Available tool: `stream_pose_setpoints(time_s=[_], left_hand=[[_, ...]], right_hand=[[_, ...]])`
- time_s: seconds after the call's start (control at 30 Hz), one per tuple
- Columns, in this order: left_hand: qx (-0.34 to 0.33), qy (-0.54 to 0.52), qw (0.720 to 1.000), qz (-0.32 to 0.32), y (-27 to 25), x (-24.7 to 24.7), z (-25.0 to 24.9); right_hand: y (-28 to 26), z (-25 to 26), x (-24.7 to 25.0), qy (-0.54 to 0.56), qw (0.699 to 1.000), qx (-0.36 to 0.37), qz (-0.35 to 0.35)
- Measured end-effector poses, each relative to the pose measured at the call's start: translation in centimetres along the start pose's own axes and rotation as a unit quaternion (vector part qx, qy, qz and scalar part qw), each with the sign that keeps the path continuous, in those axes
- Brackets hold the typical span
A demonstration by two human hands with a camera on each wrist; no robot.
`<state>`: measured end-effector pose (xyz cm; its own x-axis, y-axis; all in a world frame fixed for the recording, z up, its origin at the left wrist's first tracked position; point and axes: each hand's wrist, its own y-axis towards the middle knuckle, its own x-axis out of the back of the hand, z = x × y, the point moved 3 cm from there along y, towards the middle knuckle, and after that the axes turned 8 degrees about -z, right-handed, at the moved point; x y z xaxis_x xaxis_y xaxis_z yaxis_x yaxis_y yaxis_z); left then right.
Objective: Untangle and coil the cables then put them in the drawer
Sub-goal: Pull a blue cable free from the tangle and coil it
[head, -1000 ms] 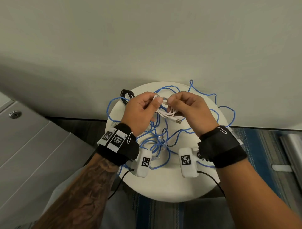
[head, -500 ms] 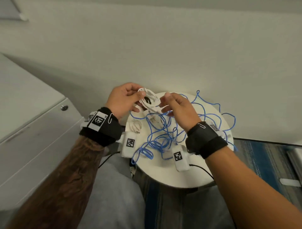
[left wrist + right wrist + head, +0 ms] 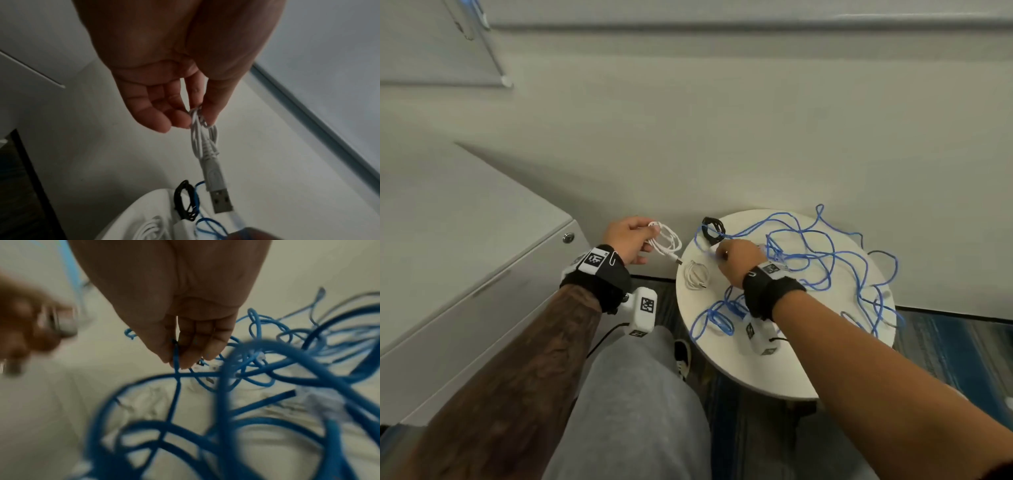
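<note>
My left hand (image 3: 645, 240) pinches a coiled white USB cable (image 3: 667, 242) in the air, left of the round white table (image 3: 756, 370). In the left wrist view the coil (image 3: 202, 138) hangs from thumb and fingertips, its USB plug (image 3: 219, 193) pointing down. My right hand (image 3: 736, 255) is low over the table's left part, and in the right wrist view it (image 3: 180, 353) pinches a strand of the tangled blue cable (image 3: 176, 386). The blue tangle (image 3: 822, 255) sprawls over most of the table. A grey drawer cabinet (image 3: 465, 274) stands at the left, its drawers closed.
A small black coiled cable (image 3: 713, 229) lies at the table's far left edge, and another white coil (image 3: 697, 275) lies on the table near my right hand. My grey-trousered leg (image 3: 633, 394) and a shoe (image 3: 683, 356) are between cabinet and table. The wall is just behind.
The left hand has carried the white coil left, off the table and toward the cabinet. The right hand has let go of it and come down onto the blue tangle. My view has swung left.
</note>
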<state>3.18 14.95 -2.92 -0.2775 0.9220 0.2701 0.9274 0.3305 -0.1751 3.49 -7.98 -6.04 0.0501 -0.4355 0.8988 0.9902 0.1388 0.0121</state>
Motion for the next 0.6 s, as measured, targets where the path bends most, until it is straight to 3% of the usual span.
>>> stream_pose_setpoints(time_s=[0.13, 0.33, 0.47, 0.6], left_hand=[[0.049, 0.017, 0.999, 0.014, 1.7, -1.6, 1.4], [0.049, 0.069, 0.995, 0.044, 3.3, -6.2, 1.9], [0.033, 0.101, 0.994, 0.020, 4.5, -8.1, 2.6], [0.038, 0.153, 0.986, 0.043, 5.8, -9.5, 4.0]], right_hand=[[-1.4, -1.5, 3.0, 0.214, 0.970, -0.042, -0.105], [-4.2, -2.5, 6.1, 0.416, 0.901, -0.068, -0.106], [-5.4, -2.6, 6.9, 0.451, 0.887, -0.067, -0.080], [-6.1, -2.4, 7.2, 0.460, 0.884, -0.064, -0.051]])
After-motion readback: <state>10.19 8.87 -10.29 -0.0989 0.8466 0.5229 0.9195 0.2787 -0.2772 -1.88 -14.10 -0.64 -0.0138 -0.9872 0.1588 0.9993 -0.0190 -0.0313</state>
